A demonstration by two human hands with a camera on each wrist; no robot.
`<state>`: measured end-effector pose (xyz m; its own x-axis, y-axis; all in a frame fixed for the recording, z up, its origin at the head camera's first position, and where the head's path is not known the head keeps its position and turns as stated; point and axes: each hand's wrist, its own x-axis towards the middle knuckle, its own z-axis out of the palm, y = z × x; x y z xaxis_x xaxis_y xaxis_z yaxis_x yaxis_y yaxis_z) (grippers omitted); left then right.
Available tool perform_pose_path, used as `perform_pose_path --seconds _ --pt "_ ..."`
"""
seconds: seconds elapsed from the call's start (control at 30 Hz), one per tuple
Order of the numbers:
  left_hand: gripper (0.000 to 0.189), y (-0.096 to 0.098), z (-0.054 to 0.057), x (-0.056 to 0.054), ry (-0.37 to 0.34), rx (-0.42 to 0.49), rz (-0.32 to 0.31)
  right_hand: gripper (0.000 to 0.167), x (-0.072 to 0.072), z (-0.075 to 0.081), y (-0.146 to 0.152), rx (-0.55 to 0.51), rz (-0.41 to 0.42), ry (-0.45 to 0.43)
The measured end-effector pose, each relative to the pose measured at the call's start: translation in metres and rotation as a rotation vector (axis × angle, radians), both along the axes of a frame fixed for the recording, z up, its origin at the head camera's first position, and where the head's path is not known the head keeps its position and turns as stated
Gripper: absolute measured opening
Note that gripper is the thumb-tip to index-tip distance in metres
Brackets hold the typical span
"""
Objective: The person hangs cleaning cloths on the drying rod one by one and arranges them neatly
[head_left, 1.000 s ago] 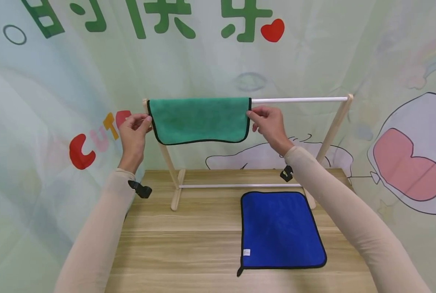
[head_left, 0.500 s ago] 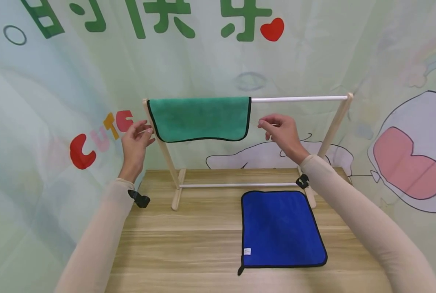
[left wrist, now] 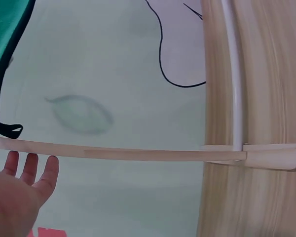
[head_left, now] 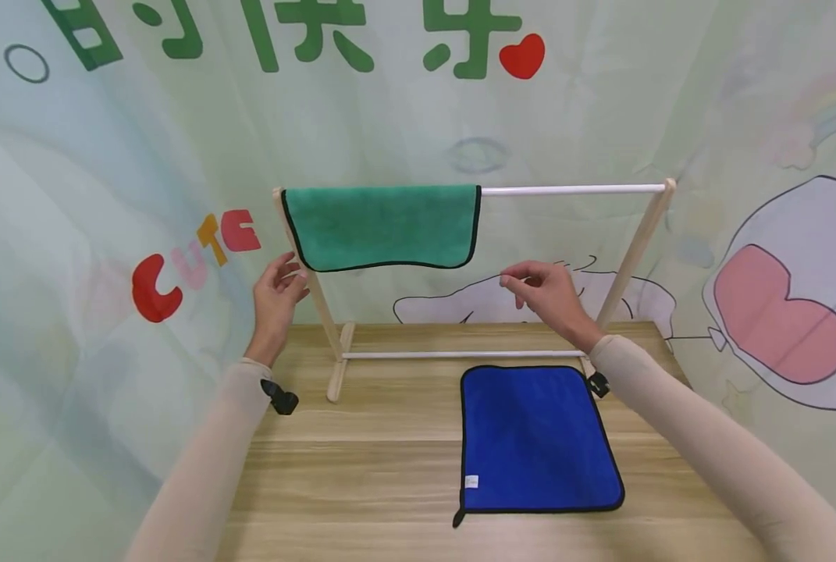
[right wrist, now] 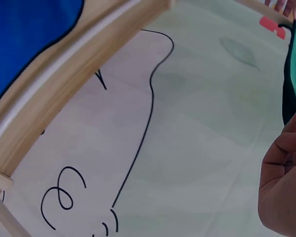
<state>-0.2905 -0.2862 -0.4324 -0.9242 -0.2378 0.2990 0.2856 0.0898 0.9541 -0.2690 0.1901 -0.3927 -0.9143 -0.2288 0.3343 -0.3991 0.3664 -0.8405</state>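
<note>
Left hand (head_left: 275, 303): released, fingers loosely bent and spread, tips at the left post (head_left: 323, 312) of the wooden rack; can't tell if they touch it. Right hand (head_left: 549, 297): also released, thumb and forefinger tips close together with nothing between them, pointing towards the left hand. Forearms come up from the lower corners in beige sleeves (head_left: 200, 468), black strap (head_left: 280, 398) at each wrist.

Between and above the hands: green cloth (head_left: 385, 228), black edging, draped over the rack's top bar (head_left: 572, 190) at its left-post end, clear of the right hand. Bare bar runs above the right hand. Below the right hand, nearer the person: blue cloth (head_left: 537, 441), flat on the wood-grain table (head_left: 361, 476), white label (head_left: 471, 481) at its near-left corner, print too small to read.

Backdrop text: "CUTE" (head_left: 152, 289) left of the left hand; big green characters 的快乐 (head_left: 319, 13) high above both, cropped on top, red heart (head_left: 523, 56) after them.
</note>
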Motion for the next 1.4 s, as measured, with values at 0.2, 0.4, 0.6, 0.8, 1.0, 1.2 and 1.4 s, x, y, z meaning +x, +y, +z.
perform_pose_path --seconds 0.2,0.4,0.6,0.8,1.0,1.2,1.4 --pt "0.055 0.007 -0.014 -0.003 -0.046 -0.040 0.019 0.025 0.018 -0.022 0.010 0.056 0.008 -0.023" --pt "0.055 0.010 -0.023 -0.003 -0.065 -0.043 0.019 0.022 0.035 -0.043 0.018 0.113 0.010 -0.038" --pt "0.054 0.011 -0.032 -0.004 -0.045 -0.031 0.016 0.019 0.044 -0.062 0.027 0.088 0.034 -0.037" --pt "0.054 0.010 -0.040 -0.005 -0.043 -0.025 0.016 0.020 0.052 -0.079 0.034 0.065 0.041 -0.075" --pt "0.056 0.011 -0.045 -0.006 -0.060 -0.036 0.023 0.019 0.055 -0.094 0.039 0.066 0.034 -0.048" --pt "0.056 0.010 -0.052 -0.006 -0.061 -0.038 0.043 0.018 0.057 -0.102 0.041 0.035 0.053 -0.063" --pt "0.054 0.010 -0.063 -0.006 -0.058 -0.020 0.081 0.019 0.060 -0.110 0.048 0.026 0.057 -0.102"
